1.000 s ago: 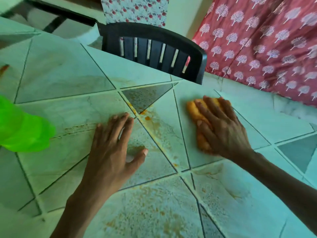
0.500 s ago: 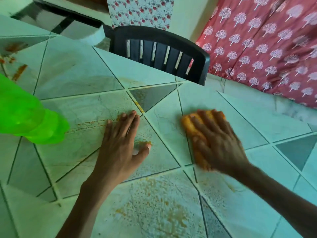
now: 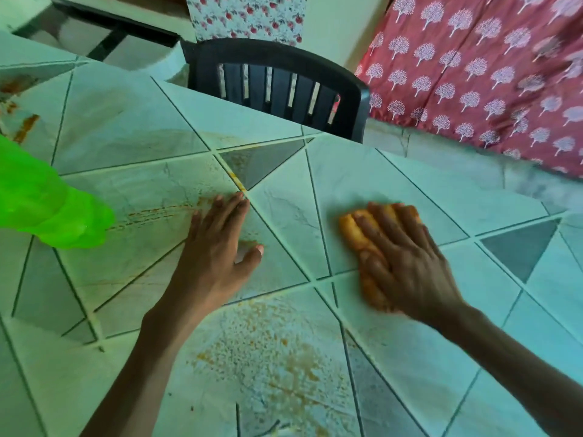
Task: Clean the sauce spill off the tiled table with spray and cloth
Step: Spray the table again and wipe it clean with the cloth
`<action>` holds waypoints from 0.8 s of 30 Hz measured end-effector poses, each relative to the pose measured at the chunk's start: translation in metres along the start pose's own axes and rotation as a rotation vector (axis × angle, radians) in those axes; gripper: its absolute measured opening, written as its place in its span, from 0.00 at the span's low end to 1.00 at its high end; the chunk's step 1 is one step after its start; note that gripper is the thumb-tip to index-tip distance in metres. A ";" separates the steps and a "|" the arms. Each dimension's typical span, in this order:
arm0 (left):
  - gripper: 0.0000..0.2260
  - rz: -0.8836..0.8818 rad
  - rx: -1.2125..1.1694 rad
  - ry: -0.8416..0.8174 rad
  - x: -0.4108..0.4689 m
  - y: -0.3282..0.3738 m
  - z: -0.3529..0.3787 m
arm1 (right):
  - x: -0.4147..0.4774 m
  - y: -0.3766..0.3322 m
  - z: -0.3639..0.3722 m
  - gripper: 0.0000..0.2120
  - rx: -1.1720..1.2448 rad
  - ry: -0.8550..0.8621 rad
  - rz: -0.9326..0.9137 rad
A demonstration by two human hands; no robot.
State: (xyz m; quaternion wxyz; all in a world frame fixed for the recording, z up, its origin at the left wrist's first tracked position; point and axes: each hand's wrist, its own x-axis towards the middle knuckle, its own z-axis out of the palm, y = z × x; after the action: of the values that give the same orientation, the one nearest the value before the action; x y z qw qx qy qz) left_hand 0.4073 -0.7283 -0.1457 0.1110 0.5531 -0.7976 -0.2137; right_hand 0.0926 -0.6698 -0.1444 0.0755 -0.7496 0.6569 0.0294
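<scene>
The tiled table (image 3: 410,171) fills most of the view, with a red tree-printed fabric (image 3: 473,74) hung beyond its far right edge and a black slatted chair (image 3: 274,58) set against its far side. A green bottle (image 3: 47,209), taken to be the spray though no nozzle can be made out, is seen blurred at the left edge. The widest patch of sauce spill (image 3: 277,364) lies speckled on the near tiles between the two forearms, and thinner orange streaks (image 3: 151,214) are seen just left of the left hand (image 3: 214,253), which is laid flat on the tiles, fingers straight, nothing held. The right hand (image 3: 407,266) is pressed with spread fingers onto the orange-stained cloth (image 3: 353,231), flattened against a tile right of centre. Wiping is judged to be in hand and partly done. Next, the cloth would need to be drawn toward the near patch, with firm pressure applied along the grout lines.
</scene>
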 end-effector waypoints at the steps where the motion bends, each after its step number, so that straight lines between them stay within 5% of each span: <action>1: 0.36 0.028 -0.008 -0.004 -0.001 0.008 0.003 | 0.014 0.012 -0.002 0.28 0.046 0.044 0.107; 4: 0.32 0.074 -0.044 -0.016 -0.001 0.034 0.012 | 0.064 -0.008 -0.007 0.28 0.154 0.127 0.255; 11: 0.23 0.006 -0.173 0.152 0.014 0.071 0.026 | -0.046 -0.034 0.010 0.29 0.092 0.083 -0.023; 14: 0.25 0.095 -0.132 0.074 0.018 0.092 0.034 | -0.073 0.026 0.009 0.29 0.118 0.084 0.152; 19: 0.27 0.178 0.002 0.006 0.035 0.125 0.061 | 0.015 0.054 0.001 0.28 0.207 0.180 0.455; 24: 0.30 0.090 0.002 -0.040 0.044 0.132 0.068 | -0.038 0.015 0.010 0.28 0.145 0.181 0.153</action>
State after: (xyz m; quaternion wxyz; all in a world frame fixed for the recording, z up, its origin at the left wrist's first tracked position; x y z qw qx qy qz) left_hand 0.2532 -0.7158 -0.1474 0.1040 0.5124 -0.8239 -0.2186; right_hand 0.0733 -0.6327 -0.1498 0.0673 -0.6893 0.7168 -0.0804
